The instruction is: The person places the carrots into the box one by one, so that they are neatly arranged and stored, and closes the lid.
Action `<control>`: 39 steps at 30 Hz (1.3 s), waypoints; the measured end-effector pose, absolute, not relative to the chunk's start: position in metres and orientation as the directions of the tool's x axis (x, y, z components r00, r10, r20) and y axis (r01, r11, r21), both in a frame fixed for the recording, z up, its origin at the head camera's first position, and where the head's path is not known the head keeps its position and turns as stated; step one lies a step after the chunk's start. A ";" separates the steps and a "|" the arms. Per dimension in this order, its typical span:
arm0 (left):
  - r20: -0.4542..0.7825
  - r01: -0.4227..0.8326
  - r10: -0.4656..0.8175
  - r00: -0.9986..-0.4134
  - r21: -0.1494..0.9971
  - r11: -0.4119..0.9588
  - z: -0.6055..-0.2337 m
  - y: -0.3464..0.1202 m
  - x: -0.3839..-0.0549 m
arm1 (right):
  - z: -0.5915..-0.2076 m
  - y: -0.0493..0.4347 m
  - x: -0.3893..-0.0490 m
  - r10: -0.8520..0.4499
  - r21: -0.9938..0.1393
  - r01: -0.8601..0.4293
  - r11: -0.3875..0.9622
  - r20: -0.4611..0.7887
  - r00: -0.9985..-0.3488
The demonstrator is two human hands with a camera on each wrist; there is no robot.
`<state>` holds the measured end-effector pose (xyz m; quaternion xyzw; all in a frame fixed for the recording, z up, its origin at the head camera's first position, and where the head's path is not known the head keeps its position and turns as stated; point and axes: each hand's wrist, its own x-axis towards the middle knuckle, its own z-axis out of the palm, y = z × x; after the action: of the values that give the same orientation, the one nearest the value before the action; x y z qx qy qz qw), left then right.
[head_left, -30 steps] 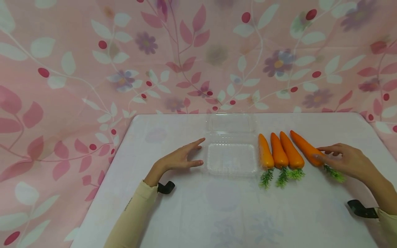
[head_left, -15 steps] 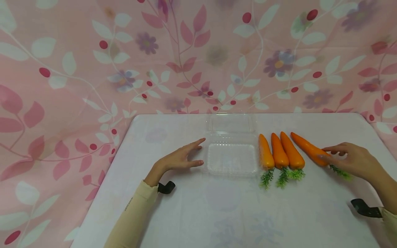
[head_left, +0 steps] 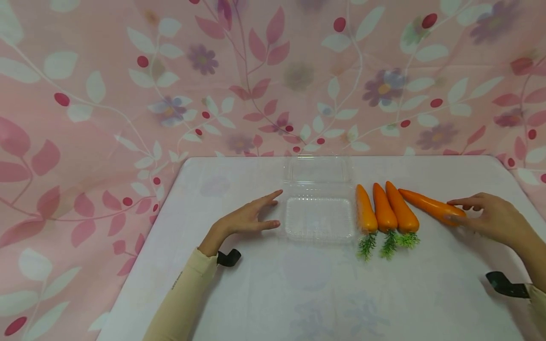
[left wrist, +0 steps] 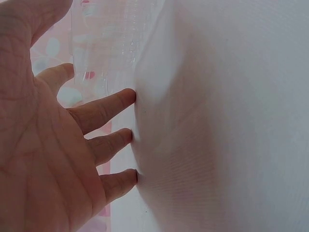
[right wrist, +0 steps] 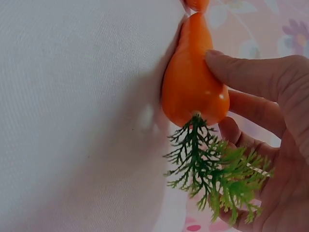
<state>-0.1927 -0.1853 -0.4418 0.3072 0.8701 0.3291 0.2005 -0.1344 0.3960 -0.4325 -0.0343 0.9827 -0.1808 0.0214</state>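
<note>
My right hand (head_left: pixel 496 220) pinches the thick end of an orange carrot (head_left: pixel 431 207) lying slanted on the table. In the right wrist view, the thumb presses one side of this carrot (right wrist: pixel 193 92) and fingers reach behind it. Its green leafy top (right wrist: pixel 198 159) hangs toward the palm there; in the head view the hand hides it. Three more carrots (head_left: pixel 385 213) lie side by side to the left, leaves toward me. My left hand (head_left: pixel 245 218), fingers extended, is beside the clear plastic container (head_left: pixel 320 220). In the left wrist view, the spread fingertips (left wrist: pixel 128 95) are right at the white cloth.
The container's clear lid (head_left: pixel 317 169) lies folded back behind its base. A white cloth covers the table (head_left: pixel 324 293), and a pink floral curtain (head_left: pixel 264 71) rises behind its far edge. The leftmost carrot lies close against the container's right rim.
The thick end of the rightmost carrot has swung right and away from me with my right hand, so it lies at a flatter slant. The left hand stays put.
</note>
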 end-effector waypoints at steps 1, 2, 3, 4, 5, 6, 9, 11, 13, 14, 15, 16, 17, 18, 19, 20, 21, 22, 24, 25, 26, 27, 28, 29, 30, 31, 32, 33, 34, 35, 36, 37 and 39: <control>-0.147 0.402 0.667 -0.731 0.696 0.595 -0.442 -0.185 -0.193 | -0.432 0.396 -0.134 -0.078 -0.357 -0.065 0.932 -0.023 -0.997; -0.149 0.402 0.667 -0.730 0.696 0.595 -0.442 -0.185 -0.193 | -0.432 0.397 -0.134 -0.085 -0.354 -0.074 0.932 -0.016 -0.996; -0.148 0.402 0.668 -0.729 0.696 0.594 -0.442 -0.186 -0.193 | -0.431 0.397 -0.134 -0.088 -0.347 -0.080 0.934 -0.007 -0.996; -0.147 0.404 0.669 -0.728 0.696 0.593 -0.442 -0.185 -0.193 | -0.431 0.397 -0.134 -0.091 -0.339 -0.087 0.937 0.005 -0.996; -0.147 0.405 0.670 -0.727 0.696 0.592 -0.442 -0.185 -0.193 | -0.431 0.397 -0.134 -0.092 -0.331 -0.092 0.939 0.016 -0.996; -0.146 0.408 0.672 -0.726 0.696 0.592 -0.442 -0.185 -0.193 | -0.430 0.397 -0.134 -0.094 -0.321 -0.099 0.942 0.029 -0.995; -0.142 0.411 0.675 -0.724 0.697 0.588 -0.442 -0.185 -0.193 | -0.429 0.397 -0.134 -0.098 -0.291 -0.113 0.950 0.065 -0.993; -0.141 0.412 0.675 -0.724 0.696 0.587 -0.443 -0.186 -0.194 | -0.428 0.397 -0.133 -0.096 -0.284 -0.113 0.952 0.074 -0.993; -0.139 0.413 0.676 -0.724 0.697 0.586 -0.443 -0.186 -0.194 | -0.428 0.398 -0.132 -0.093 -0.279 -0.112 0.954 0.079 -0.993; -0.140 0.413 0.675 -0.724 0.696 0.588 -0.443 -0.186 -0.194 | -0.428 0.398 -0.132 -0.094 -0.276 -0.113 0.954 0.081 -0.992; -0.141 0.413 0.675 -0.724 0.695 0.589 -0.443 -0.186 -0.194 | -0.429 0.398 -0.132 -0.094 -0.276 -0.113 0.955 0.083 -0.992; -0.142 0.413 0.676 -0.723 0.696 0.588 -0.443 -0.186 -0.194 | -0.429 0.398 -0.132 -0.094 -0.272 -0.113 0.956 0.083 -0.992; -0.143 0.412 0.676 -0.723 0.696 0.588 -0.443 -0.186 -0.194 | -0.429 0.398 -0.132 -0.098 -0.265 -0.117 0.957 0.086 -0.992; -0.142 0.413 0.676 -0.723 0.696 0.587 -0.444 -0.187 -0.194 | -0.430 0.399 -0.132 -0.102 -0.257 -0.121 0.959 0.089 -0.991; -0.144 0.412 0.675 -0.723 0.695 0.589 -0.444 -0.187 -0.194 | -0.430 0.399 -0.132 -0.106 -0.249 -0.126 0.960 0.092 -0.990; -0.141 0.414 0.676 -0.723 0.694 0.589 -0.444 -0.187 -0.194 | -0.430 0.399 -0.133 -0.111 -0.242 -0.132 0.961 0.095 -0.989; -0.138 0.416 0.676 -0.724 0.695 0.587 -0.444 -0.187 -0.194 | -0.430 0.399 -0.133 -0.115 -0.234 -0.136 0.963 0.099 -0.988; -0.135 0.417 0.676 -0.724 0.695 0.586 -0.445 -0.187 -0.194 | -0.430 0.399 -0.133 -0.117 -0.228 -0.138 0.964 0.101 -0.988; -0.131 0.420 0.676 -0.725 0.695 0.584 -0.446 -0.187 -0.195 | -0.431 0.399 -0.133 -0.118 -0.228 -0.139 0.964 0.102 -0.988; -0.130 0.420 0.676 -0.725 0.695 0.584 -0.446 -0.187 -0.195 | -0.431 0.399 -0.133 -0.117 -0.232 -0.137 0.963 0.101 -0.988; -0.130 0.420 0.676 -0.725 0.695 0.584 -0.446 -0.187 -0.195 | -0.431 0.399 -0.134 -0.115 -0.236 -0.136 0.962 0.100 -0.988; -0.130 0.418 0.676 -0.725 0.697 0.583 -0.446 -0.187 -0.195 | -0.431 0.399 -0.134 -0.113 -0.240 -0.134 0.961 0.098 -0.989; -0.132 0.418 0.676 -0.725 0.697 0.583 -0.446 -0.187 -0.195 | -0.431 0.400 -0.134 -0.113 -0.244 -0.134 0.961 0.098 -0.989; -0.133 0.416 0.676 -0.725 0.698 0.583 -0.446 -0.187 -0.194 | -0.431 0.400 -0.135 -0.114 -0.246 -0.135 0.960 0.099 -0.989; -0.133 0.415 0.676 -0.725 0.698 0.583 -0.446 -0.187 -0.194 | -0.432 0.400 -0.135 -0.116 -0.247 -0.137 0.959 0.100 -0.988; -0.134 0.414 0.675 -0.725 0.699 0.583 -0.445 -0.187 -0.194 | -0.432 0.400 -0.136 -0.120 -0.247 -0.142 0.958 0.103 -0.987; -0.133 0.413 0.675 -0.725 0.701 0.582 -0.445 -0.187 -0.193 | -0.432 0.400 -0.136 -0.125 -0.245 -0.148 0.958 0.107 -0.986; -0.134 0.411 0.675 -0.726 0.702 0.581 -0.445 -0.187 -0.193 | -0.432 0.400 -0.136 -0.130 -0.246 -0.153 0.957 0.109 -0.986; -0.133 0.410 0.674 -0.727 0.703 0.580 -0.445 -0.187 -0.193 | -0.433 0.400 -0.137 -0.135 -0.244 -0.159 0.957 0.112 -0.985; -0.132 0.409 0.674 -0.727 0.705 0.580 -0.444 -0.187 -0.193 | -0.433 0.400 -0.137 -0.139 -0.245 -0.164 0.956 0.115 -0.984; -0.131 0.408 0.674 -0.727 0.707 0.578 -0.444 -0.186 -0.193 | -0.433 0.400 -0.138 -0.142 -0.247 -0.167 0.954 0.116 -0.983; -0.130 0.407 0.674 -0.727 0.709 0.576 -0.444 -0.186 -0.193 | -0.433 0.400 -0.139 -0.145 -0.248 -0.171 0.954 0.117 -0.982; -0.133 0.406 0.674 -0.727 0.708 0.578 -0.444 -0.187 -0.193 | -0.434 0.401 -0.140 -0.147 -0.250 -0.174 0.952 0.121 -0.982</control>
<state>-0.1926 -0.1866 -0.4438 0.3117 0.8659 0.3372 0.1982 -0.1399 0.4005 -0.4344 -0.0814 0.9867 -0.1311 -0.0507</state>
